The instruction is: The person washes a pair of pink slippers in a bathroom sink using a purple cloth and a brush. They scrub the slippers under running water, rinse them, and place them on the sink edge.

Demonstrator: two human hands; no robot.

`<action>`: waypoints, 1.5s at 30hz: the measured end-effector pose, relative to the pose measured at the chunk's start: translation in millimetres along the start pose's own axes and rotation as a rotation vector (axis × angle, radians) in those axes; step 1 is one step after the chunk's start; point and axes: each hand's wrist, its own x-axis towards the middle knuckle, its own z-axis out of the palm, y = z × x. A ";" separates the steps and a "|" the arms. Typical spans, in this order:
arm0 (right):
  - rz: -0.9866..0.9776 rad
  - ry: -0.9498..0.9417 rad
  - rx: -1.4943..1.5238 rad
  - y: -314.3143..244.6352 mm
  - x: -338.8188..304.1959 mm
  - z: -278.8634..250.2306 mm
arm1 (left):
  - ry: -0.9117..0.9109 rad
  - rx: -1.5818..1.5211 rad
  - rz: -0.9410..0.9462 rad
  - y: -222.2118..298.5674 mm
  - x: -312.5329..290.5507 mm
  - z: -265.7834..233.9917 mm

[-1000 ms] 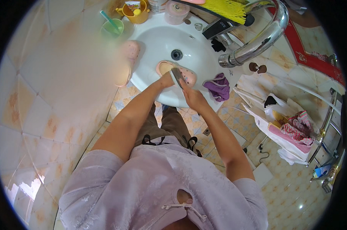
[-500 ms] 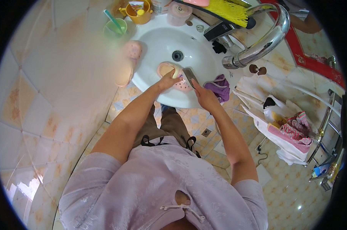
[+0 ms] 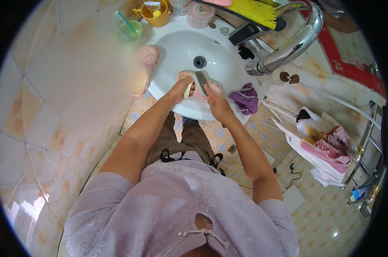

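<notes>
A white sink (image 3: 176,55) is seen at the top of the view, and everything else is placed from it. Over its right rim a large chrome faucet (image 3: 294,43) is curved. On its near rim a pink slipper (image 3: 202,88) is held, and a second slipper (image 3: 144,68) is leant against its left side. At its right edge a purple cloth (image 3: 244,97) is laid. Behind it a yellow cup (image 3: 157,8) and, toward the left, a green cup (image 3: 129,31) are stood. The left hand (image 3: 179,89) is placed on the near-rim slipper's left end, its fingers curled around that end. The right hand (image 3: 217,105) is set just right of the same slipper, its fingers closed around the handle of a brush (image 3: 200,81), whose bristles are laid on the slipper.
</notes>
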 end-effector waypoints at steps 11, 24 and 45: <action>0.203 -0.261 -0.283 -49.8 -12.2 0.7 | 0.390 0.117 -0.028 -18.8 39.5 7.4; 0.170 -0.227 -0.176 22.5 23.4 -38.4 | 0.027 0.442 -0.090 -6.1 23.1 10.1; 0.335 -0.286 -0.277 9.0 -34.9 5.1 | 0.276 0.239 0.030 -16.1 13.9 26.9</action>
